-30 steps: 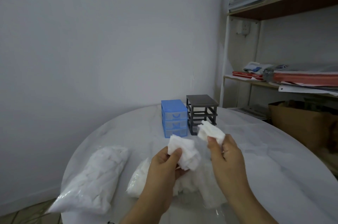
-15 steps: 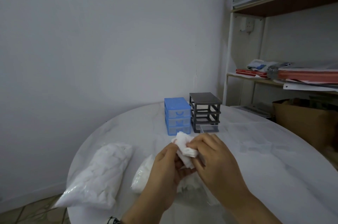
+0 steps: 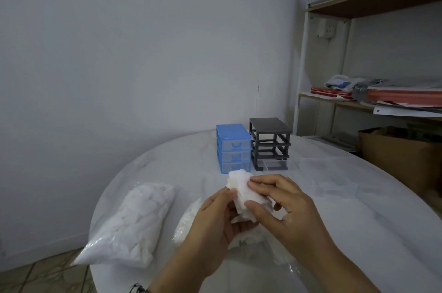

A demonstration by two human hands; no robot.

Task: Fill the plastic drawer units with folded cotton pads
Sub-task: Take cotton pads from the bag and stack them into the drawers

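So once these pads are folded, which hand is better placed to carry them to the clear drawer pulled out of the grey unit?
Probably the right hand. It already pinches the cotton pads from the drawer's side, and the clear drawer lies ahead of it, at the grey unit. The left hand sits on the far side.

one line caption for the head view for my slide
Both hands, left hand and right hand, hold white cotton pads above a table, near blue and grey drawer units.
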